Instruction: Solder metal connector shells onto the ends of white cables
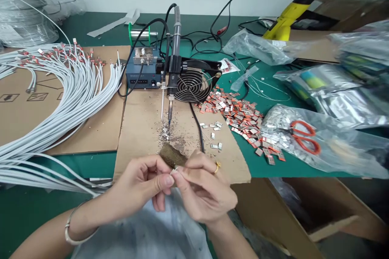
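My left hand (152,182) and my right hand (203,186) meet low in the middle of the head view, fingertips pinched together. Between them is a tiny whitish piece (174,170), too small to make out clearly. Right behind the fingertips lies a brown sponge-like block (172,155) on the cardboard sheet (136,129). Above it a soldering iron (174,68) is held in a stand, tip down over scattered solder bits (165,133). A few small metal connectors (216,146) lie right of the iron.
White cables (100,101) fill the left. Behind stand a blue soldering station (141,76), solder spool (142,36) and round fan (193,85). Rightward are piled orange-and-metal connectors (237,113), orange scissors (305,136) on a plastic bag (340,153), and a yellow tool (285,20).
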{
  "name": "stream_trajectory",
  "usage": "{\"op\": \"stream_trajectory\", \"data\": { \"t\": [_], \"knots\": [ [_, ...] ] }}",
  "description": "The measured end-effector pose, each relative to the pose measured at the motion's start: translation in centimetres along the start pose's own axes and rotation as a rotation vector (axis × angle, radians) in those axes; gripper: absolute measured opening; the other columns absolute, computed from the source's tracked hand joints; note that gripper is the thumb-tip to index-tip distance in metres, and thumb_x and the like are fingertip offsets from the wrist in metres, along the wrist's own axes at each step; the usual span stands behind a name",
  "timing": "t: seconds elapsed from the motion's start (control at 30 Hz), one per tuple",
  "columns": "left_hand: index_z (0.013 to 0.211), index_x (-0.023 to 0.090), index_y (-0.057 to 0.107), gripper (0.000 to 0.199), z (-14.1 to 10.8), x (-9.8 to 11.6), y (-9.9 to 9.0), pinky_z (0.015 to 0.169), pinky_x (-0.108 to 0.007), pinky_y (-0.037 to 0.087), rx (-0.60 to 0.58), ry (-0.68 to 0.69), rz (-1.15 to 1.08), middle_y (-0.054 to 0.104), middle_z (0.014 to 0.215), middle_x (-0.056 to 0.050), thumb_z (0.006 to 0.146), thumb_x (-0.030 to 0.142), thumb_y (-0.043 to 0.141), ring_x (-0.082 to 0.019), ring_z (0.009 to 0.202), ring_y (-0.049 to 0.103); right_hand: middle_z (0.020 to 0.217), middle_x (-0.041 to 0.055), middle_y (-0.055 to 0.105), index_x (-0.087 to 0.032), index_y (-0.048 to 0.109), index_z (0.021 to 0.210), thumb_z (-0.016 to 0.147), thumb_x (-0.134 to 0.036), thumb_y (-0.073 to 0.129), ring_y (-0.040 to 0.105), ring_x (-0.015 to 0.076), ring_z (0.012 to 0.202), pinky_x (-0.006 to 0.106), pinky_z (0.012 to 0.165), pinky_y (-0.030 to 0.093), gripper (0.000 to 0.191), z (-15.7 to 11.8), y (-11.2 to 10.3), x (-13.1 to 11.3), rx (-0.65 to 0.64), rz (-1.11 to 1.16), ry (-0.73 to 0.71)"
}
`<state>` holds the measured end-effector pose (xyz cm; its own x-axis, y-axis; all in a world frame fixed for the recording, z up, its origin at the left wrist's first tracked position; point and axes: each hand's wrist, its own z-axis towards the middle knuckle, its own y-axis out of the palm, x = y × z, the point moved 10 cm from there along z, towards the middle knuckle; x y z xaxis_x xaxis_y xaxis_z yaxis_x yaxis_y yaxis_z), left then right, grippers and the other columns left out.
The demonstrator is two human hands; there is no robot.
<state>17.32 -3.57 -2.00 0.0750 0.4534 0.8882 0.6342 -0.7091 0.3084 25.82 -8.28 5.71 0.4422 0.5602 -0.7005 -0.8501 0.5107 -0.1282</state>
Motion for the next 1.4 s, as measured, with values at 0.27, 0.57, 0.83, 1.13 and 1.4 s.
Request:
{"op": "stream_trajectory", "data": {
  "t": [0.27,0.57,0.83,1.13,1.4],
  "knots": [
    [0.070,0.015,0.055,0.028,-1.0,0.0,-4.7,0.035,-0.014,0.037,0.152,-0.003,0.154,0.055,0.051,0.004,0.075,0.040,0.065,-0.007,0.036,0.051,0.066,0.0003,0.061,-0.021,0.064,0.076,0.077,-0.015,0.064,0.050,0.0139,0.054,0.028,0.054,0.039,0.006,4.3,-8.8,4.9,-0.130,-0.600,0.203],
    [0.071,0.014,0.059,0.032,-0.7,1.4,-6.9,0.034,-0.013,0.031,0.317,-0.016,0.412,0.045,0.041,0.006,0.074,0.046,0.063,-0.005,0.035,0.041,0.078,0.0113,0.070,-0.017,0.069,0.077,0.078,-0.022,0.057,0.061,0.0297,0.075,0.033,0.060,0.037,0.013,7.3,-13.0,14.5,-0.408,-1.234,0.422],
    [0.086,0.011,0.063,0.025,2.2,2.0,-7.0,0.038,-0.016,0.039,0.167,-0.138,0.499,0.052,0.043,0.005,0.079,0.035,0.059,-0.007,0.037,0.046,0.066,0.0120,0.064,-0.014,0.066,0.078,0.080,-0.026,0.056,0.057,0.0253,0.061,0.035,0.055,0.035,0.016,7.0,-13.9,13.4,-0.237,-1.037,0.435],
    [0.079,0.010,0.062,0.014,6.7,3.5,-5.9,0.031,-0.012,0.031,-0.014,-0.118,0.499,0.053,0.057,0.003,0.080,0.023,0.057,-0.003,0.037,0.042,0.064,0.0022,0.064,-0.018,0.070,0.092,0.077,-0.030,0.061,0.054,0.0120,0.050,0.026,0.045,0.046,0.022,3.1,-1.4,11.1,-0.426,-0.027,0.739],
    [0.098,0.011,0.067,0.025,6.7,2.9,-6.8,0.031,-0.013,0.032,0.024,-0.107,0.420,0.057,0.059,0.002,0.079,0.025,0.059,-0.003,0.037,0.043,0.062,0.0004,0.064,-0.015,0.061,0.080,0.069,-0.031,0.073,0.055,0.0076,0.048,0.020,0.045,0.049,0.023,0.5,2.9,13.5,-0.364,0.347,1.046]
  ]
}}
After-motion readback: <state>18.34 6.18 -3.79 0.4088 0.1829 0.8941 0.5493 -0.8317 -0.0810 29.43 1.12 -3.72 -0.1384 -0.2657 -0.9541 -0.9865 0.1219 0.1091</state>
